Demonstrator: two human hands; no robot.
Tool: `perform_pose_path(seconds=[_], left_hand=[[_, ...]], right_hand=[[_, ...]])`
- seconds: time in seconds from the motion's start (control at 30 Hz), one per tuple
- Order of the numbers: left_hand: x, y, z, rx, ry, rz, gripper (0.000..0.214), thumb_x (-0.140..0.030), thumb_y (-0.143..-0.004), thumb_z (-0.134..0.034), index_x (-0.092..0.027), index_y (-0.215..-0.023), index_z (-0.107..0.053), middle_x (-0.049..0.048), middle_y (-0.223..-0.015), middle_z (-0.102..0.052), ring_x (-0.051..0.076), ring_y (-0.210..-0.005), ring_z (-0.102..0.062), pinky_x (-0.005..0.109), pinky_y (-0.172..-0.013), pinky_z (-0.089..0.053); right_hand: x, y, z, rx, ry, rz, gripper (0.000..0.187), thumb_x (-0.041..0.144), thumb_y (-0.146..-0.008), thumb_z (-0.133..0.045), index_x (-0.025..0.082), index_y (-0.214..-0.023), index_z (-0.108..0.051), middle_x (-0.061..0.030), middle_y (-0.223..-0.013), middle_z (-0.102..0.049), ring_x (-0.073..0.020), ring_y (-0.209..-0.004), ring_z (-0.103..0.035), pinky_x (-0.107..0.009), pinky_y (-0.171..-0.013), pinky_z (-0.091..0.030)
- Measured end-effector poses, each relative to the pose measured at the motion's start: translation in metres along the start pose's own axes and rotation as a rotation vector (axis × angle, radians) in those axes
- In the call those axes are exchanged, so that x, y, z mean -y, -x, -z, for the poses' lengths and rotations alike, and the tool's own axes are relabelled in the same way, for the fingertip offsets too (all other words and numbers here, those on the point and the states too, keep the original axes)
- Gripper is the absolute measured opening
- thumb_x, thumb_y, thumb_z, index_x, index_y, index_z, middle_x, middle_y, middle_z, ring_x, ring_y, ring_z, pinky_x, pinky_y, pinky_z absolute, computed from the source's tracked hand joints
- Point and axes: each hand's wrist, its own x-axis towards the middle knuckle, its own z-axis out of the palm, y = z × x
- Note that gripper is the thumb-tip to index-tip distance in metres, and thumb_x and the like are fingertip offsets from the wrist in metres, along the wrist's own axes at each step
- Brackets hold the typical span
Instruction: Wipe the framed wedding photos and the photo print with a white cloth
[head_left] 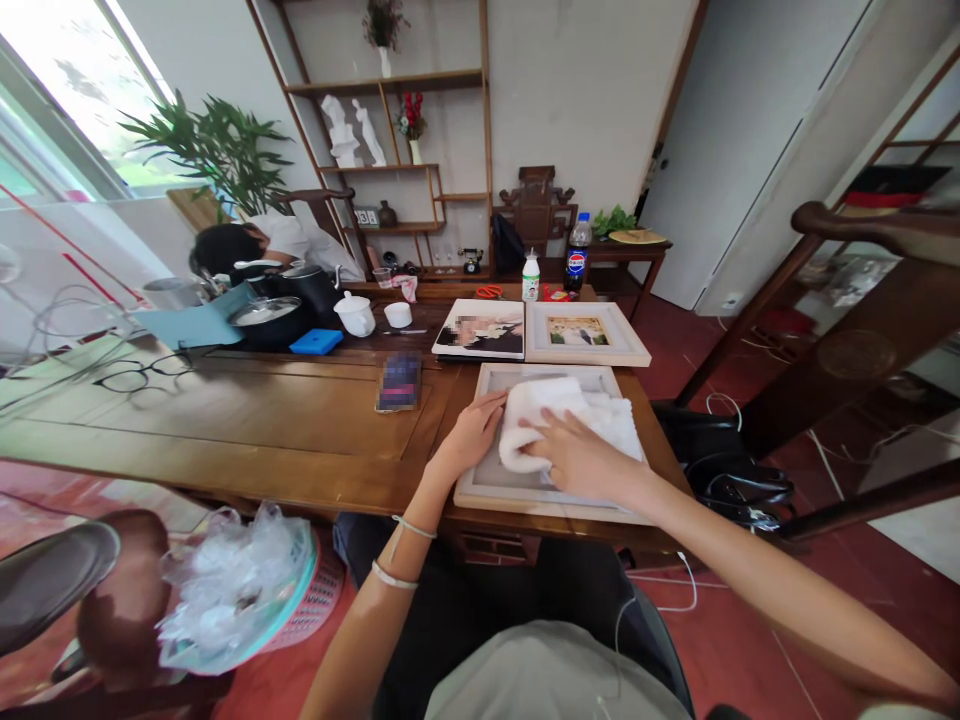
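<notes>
A light wooden picture frame (480, 490) lies flat at the near right end of the wooden table (225, 420). A white towel (592, 405) is spread over its glass. My right hand (577, 455) presses down on the towel, fingers closed over its front fold. My left hand (469, 435) rests flat on the frame's left border, fingers stretched out and touching the towel's edge. Beyond it lie two more pictures side by side: a frameless photo print (480, 328) and a second framed picture (585, 333).
A phone (399, 382) lies face up left of the frame, eyeglasses (142, 375) further left. Pots, a white teapot (355, 313), a cup and a blue box stand at the far side, bottles (577, 262) behind. A person leans over the far left. A basket with plastic bags (240, 585) sits on the floor.
</notes>
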Motion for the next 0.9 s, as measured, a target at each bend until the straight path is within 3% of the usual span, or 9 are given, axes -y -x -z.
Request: perform_pose_path(seconds=[0.2, 0.37, 0.47, 0.57, 0.63, 0.77, 0.83, 0.9], left_hand=[[-0.008, 0.000, 0.004, 0.028, 0.024, 0.025, 0.042, -0.032, -0.098, -0.029, -0.015, -0.128, -0.052, 0.0097, -0.134, -0.054, 0.019, -0.127, -0.048, 0.036, -0.110, -0.034], [-0.011, -0.003, 0.003, 0.030, -0.040, 0.063, 0.043, -0.032, -0.098, -0.028, -0.012, -0.127, -0.053, 0.0125, -0.131, -0.056, 0.021, -0.125, -0.049, 0.038, -0.109, -0.036], [-0.008, -0.003, 0.000, 0.010, -0.055, 0.057, 0.043, -0.030, -0.098, -0.028, -0.011, -0.126, -0.054, 0.0128, -0.131, -0.057, 0.021, -0.125, -0.049, 0.037, -0.109, -0.036], [-0.002, -0.002, -0.003, 0.016, -0.064, 0.031, 0.039, -0.026, -0.096, -0.034, -0.015, -0.127, -0.055, 0.0104, -0.133, -0.056, 0.020, -0.127, -0.048, 0.038, -0.109, -0.036], [0.002, -0.001, -0.003, 0.034, -0.076, 0.030, 0.038, -0.023, -0.093, -0.039, -0.016, -0.128, -0.054, 0.0096, -0.135, -0.054, 0.021, -0.128, -0.047, 0.039, -0.109, -0.036], [0.007, 0.000, -0.004, 0.051, -0.081, 0.031, 0.039, -0.020, -0.091, -0.041, -0.018, -0.129, -0.054, 0.0088, -0.136, -0.053, 0.021, -0.129, -0.045, 0.039, -0.110, -0.035], [0.007, 0.000, -0.004, 0.049, -0.077, 0.024, 0.039, -0.019, -0.091, -0.041, -0.019, -0.129, -0.054, 0.0080, -0.136, -0.053, 0.021, -0.129, -0.045, 0.040, -0.110, -0.035], [0.007, 0.000, -0.004, 0.046, -0.071, 0.021, 0.040, -0.019, -0.091, -0.042, -0.019, -0.129, -0.054, 0.0076, -0.136, -0.053, 0.021, -0.129, -0.045, 0.040, -0.110, -0.036]], right_hand=[[0.022, 0.003, -0.006, -0.058, -0.059, -0.060, 0.062, 0.001, -0.069, -0.044, 0.019, -0.126, -0.057, -0.0115, -0.148, -0.036, -0.0386, -0.137, -0.020, -0.066, -0.104, -0.019], [0.017, 0.013, -0.010, -0.055, -0.119, 0.190, 0.058, 0.001, -0.066, -0.044, 0.022, -0.118, -0.062, -0.0059, -0.147, -0.038, -0.0322, -0.140, -0.018, -0.060, -0.109, -0.014], [0.013, 0.031, -0.001, -0.048, -0.165, 0.307, 0.061, -0.001, -0.062, -0.042, 0.024, -0.114, -0.064, -0.0018, -0.145, -0.042, -0.0248, -0.140, -0.021, -0.053, -0.112, -0.013], [0.013, 0.052, 0.015, -0.020, -0.208, 0.344, 0.062, -0.002, -0.063, -0.039, 0.026, -0.113, -0.064, 0.0006, -0.140, -0.048, -0.0203, -0.136, -0.030, -0.046, -0.112, -0.019], [0.013, 0.065, 0.026, 0.010, -0.221, 0.284, 0.059, -0.002, -0.064, -0.039, 0.026, -0.108, -0.066, 0.0007, -0.132, -0.056, -0.0198, -0.131, -0.039, -0.041, -0.109, -0.028], [-0.003, 0.078, 0.034, 0.054, -0.169, 0.029, 0.052, -0.002, -0.066, -0.039, 0.024, -0.099, -0.069, -0.0032, -0.107, -0.068, -0.0208, -0.105, -0.059, -0.034, -0.091, -0.044], [-0.022, 0.073, 0.029, 0.010, -0.086, -0.081, 0.055, -0.001, -0.067, -0.039, 0.024, -0.107, -0.068, -0.0050, -0.116, -0.065, -0.0231, -0.109, -0.058, -0.037, -0.093, -0.043], [-0.045, 0.059, 0.020, -0.119, 0.046, -0.207, 0.059, -0.001, -0.068, -0.040, 0.023, -0.116, -0.064, -0.0072, -0.131, -0.056, -0.0272, -0.122, -0.048, -0.043, -0.101, -0.037]])
